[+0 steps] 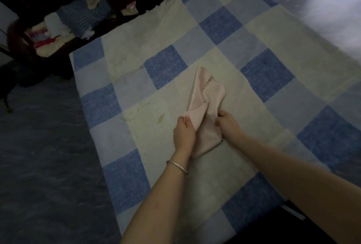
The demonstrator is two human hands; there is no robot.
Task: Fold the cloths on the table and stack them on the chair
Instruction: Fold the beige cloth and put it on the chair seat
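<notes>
1. A person's two bare hands worked a pink cloth (209, 91) on the checked table (254, 48). The cloth lay part-folded near the table's middle, its long axis running from 12 to 6 o'clock.
2. The left hand (183, 134), a bracelet (176, 166) on its wrist, pinched a turned-up flap at the cloth's 8 o'clock edge between thumb and curled fingers. The right hand (228, 124) gripped the opposite edge at 4 o'clock, fingers closed on the fabric.
3. The step in hand appeared to be a lengthwise fold. Done well, the flap would travel across toward 3 o'clock while the right hand kept its edge taut and pinned.
4. Edges wanted matching before any pressing; the scalloped hem near 12 o'clock looked skewed and would likely need a tug straight.
5. The chair (17, 34) stood beyond the table at 10 o'clock, already carrying folded cloths (82, 16). The pink one would probably go on top once it was flat.
</notes>
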